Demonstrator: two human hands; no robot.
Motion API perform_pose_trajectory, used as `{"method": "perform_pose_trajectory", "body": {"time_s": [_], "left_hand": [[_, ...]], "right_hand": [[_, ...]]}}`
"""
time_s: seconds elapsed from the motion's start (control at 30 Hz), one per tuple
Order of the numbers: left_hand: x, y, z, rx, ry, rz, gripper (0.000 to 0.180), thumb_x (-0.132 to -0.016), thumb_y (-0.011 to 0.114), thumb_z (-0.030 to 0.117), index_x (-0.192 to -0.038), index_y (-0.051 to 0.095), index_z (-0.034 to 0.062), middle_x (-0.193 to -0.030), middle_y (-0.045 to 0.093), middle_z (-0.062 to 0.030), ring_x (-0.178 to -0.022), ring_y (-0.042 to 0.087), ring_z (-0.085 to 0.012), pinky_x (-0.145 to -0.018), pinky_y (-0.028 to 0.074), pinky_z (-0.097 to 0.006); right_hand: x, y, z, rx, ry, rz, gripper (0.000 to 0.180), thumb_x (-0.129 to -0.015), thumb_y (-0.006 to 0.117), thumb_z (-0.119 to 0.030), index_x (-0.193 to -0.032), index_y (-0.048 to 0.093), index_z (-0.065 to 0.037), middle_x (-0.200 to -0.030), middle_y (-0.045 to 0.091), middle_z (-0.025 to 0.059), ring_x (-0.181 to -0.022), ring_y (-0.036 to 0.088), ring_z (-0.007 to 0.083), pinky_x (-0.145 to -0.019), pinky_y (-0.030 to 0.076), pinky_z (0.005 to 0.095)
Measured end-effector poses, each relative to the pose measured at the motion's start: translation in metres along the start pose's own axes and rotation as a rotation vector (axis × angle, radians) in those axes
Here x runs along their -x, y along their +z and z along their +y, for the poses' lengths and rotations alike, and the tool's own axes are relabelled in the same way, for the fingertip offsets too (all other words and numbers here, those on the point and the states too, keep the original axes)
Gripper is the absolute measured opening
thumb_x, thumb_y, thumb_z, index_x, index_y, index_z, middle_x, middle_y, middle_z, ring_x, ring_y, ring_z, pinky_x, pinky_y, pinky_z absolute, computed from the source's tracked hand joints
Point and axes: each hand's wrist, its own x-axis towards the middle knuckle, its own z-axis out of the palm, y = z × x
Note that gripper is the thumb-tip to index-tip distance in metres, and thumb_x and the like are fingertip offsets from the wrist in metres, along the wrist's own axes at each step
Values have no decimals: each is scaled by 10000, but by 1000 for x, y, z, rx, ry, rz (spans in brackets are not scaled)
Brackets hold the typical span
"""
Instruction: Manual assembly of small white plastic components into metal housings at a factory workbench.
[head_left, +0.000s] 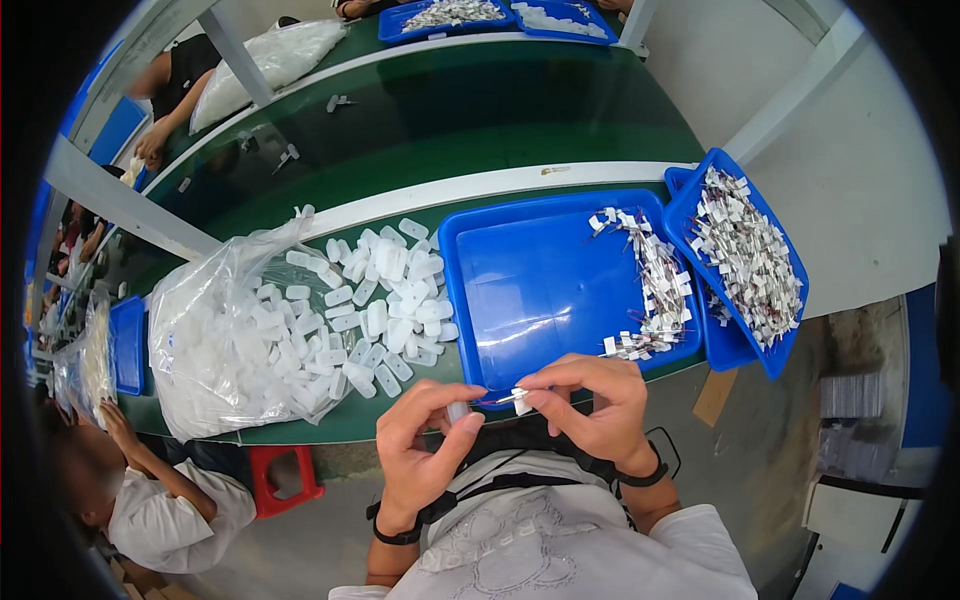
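Note:
In front of my body, just off the near edge of the blue tray (545, 300), both hands are close together. My left hand (425, 440) pinches a small whitish plastic shell (457, 411) between thumb and fingers. A small wired component (518, 398) with a white tag is gripped in the fingertips of my right hand (595, 410). Its thin reddish wires reach left toward the shell; whether they touch it I cannot tell. More wired components (660, 290) lie along the tray's right side. Loose whitish shells (395, 265) are heaped left of the tray, spilling from a clear plastic bag (215, 340).
A second blue tray (735, 250), piled with wired components, leans tilted at the right on another blue tray. Beyond a white rail (500, 184) runs a green belt (480, 110) with a few loose parts. Other people sit at the left. A red stool (285, 478) stands below the bench.

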Motion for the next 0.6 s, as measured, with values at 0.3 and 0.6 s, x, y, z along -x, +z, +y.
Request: {"method": "perform_pose_trajectory", "body": {"time_s": [0.3,0.6], "left_hand": [[-4,-2,-13,-116,149,-18,22,-908,688,-44,-925,678,-33,-881,686,-104,-579,574,-68,-484,417,-194],[-4,-6,-14,387,-94,20,588,-818,920,351,-1116,585,-28,-945,698,-171,-571,637,-121,-425,461,-198]], "right_hand": [[-9,0,-6,189,-105,-153,215,-818,835,-11,-1029,808,-44,-802,754,54,-521,605,91,-480,444,243],[-9,-4,-4,169,-178,13,167,-818,831,5,-983,815,-16,-744,744,70,-518,610,96,-469,431,239]]}}
